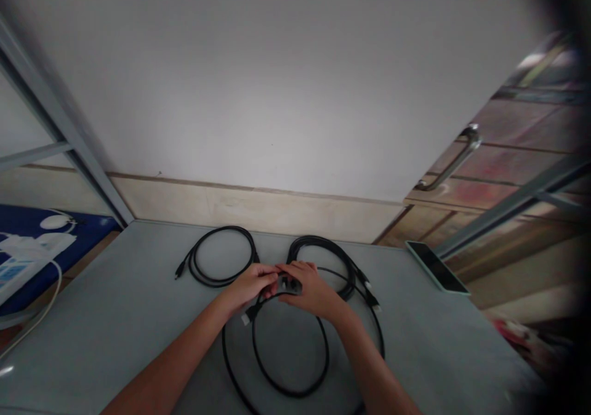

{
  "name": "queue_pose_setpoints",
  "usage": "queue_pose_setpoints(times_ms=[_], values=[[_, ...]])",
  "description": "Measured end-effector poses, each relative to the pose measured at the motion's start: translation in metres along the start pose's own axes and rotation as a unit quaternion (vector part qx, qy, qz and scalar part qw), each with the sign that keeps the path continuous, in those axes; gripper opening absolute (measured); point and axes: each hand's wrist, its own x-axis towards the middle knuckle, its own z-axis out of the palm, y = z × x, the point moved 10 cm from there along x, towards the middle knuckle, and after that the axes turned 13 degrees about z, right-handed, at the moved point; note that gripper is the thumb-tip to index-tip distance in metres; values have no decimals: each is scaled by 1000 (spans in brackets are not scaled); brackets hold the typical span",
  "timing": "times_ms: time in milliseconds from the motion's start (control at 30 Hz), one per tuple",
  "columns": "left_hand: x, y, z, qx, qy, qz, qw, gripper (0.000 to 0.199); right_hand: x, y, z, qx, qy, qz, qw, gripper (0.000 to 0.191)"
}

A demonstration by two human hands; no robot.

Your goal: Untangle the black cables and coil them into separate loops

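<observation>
My left hand (253, 284) and my right hand (311, 289) meet near the middle of the grey table (152, 316). Between them is a small grey device (289, 284) with dark sockets; the fingers of both hands are closed on it. A black cable (290, 394) loops below the hands. Its plug (250, 313), with a light metal tip, hangs just under my left hand. Behind my left hand lies a coiled black cable (196, 261). Another thicker coil (339, 250) lies behind my right hand, with plugs to its right.
A phone (438, 267) with a pale green edge lies at the table's right back. At far left, a white power strip (28, 258) and white cables rest on a blue surface. A white wall (277, 95) stands behind the table, with grey metal frames at both sides.
</observation>
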Motion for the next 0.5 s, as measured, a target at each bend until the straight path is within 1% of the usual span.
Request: queue_pose_setpoints(times_ms=[67,100,200,267,333,367,400,500], values=[[1,1,2,20,-20,9,1000,34,1,5,2,6,-6,-1,1000,42],[1,1,4,26,-34,11,999,36,2,7,3,9,-8,-3,1000,38],[0,0,12,14,-64,6,998,42,1,7,2,14,-2,-8,1000,34],[0,1,14,8,-68,7,998,42,-1,3,-2,16,6,-8,1000,31],[-1,1,13,16,-66,8,998,40,-4,0,-3,21,-4,-5,1000,28],[-1,1,12,21,-66,7,998,40,-4,-1,-2,26,-14,-3,1000,30],[-1,1,11,28,-68,5,997,40,-5,-1,-1,30,-26,-1,999,36],[-2,2,5,54,-60,0,997,43,-5,3,4,35,-45,9,998,64]])
